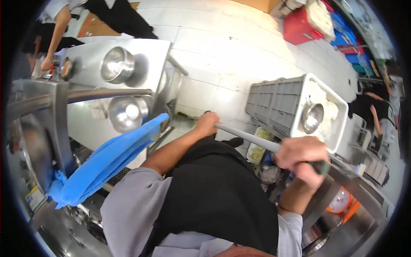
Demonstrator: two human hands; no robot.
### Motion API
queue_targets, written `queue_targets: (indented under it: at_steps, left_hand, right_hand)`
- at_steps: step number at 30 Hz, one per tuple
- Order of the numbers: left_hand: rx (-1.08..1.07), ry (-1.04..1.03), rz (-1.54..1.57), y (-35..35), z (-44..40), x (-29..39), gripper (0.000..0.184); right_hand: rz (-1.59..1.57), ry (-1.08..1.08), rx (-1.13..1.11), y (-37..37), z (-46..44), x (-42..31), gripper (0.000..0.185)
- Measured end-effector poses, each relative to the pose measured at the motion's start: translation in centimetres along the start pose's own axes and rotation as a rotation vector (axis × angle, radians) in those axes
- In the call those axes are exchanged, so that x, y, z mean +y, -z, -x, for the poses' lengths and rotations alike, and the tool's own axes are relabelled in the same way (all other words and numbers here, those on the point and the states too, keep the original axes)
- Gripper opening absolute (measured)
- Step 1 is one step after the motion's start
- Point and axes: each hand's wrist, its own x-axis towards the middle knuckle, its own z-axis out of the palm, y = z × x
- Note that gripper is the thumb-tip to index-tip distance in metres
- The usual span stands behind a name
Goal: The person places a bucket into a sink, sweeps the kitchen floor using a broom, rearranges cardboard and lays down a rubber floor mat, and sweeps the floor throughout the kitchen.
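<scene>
A long grey pole (pixel 248 137) slants across in front of my body. My left hand (pixel 207 124) is wrapped round it farther out, and my right hand (pixel 304 158) grips it close to its dark green end. Past my left hand, something dark with greenish bristles or scraps (pixel 185 119) lies low by the table leg; whether the pole joins it I cannot tell. My right hand is slightly blurred.
On the left, a steel table (pixel 150 51) bears a metal bowl (pixel 117 65) and another bowl (pixel 128 113). A blue cloth (pixel 111 156) hangs nearby. Grey crates (pixel 274 100) stand right, beside a white tub (pixel 344 113). An orange scale (pixel 340 201) sits lower right. Other people work at both sides.
</scene>
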Motion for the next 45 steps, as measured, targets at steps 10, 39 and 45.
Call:
queue_targets:
  at_steps: [10, 39, 45]
  left_hand:
    - [0.115, 0.239, 0.062, 0.1, -10.1, -2.2, 0.028]
    - [-0.106, -0.055, -0.067, -3.5, -8.7, -2.7, 0.017]
    - [-0.119, 0.010, 0.165, 1.5, -11.9, 3.8, 0.035]
  right_hand:
    - [0.407, -0.017, -0.390, -7.5, -0.2, 0.2, 0.023]
    - [0.339, -0.078, -0.234, -9.4, 11.0, 1.5, 0.011]
    - [0.306, 0.061, 0.468, -5.7, 8.7, -3.5, 0.033]
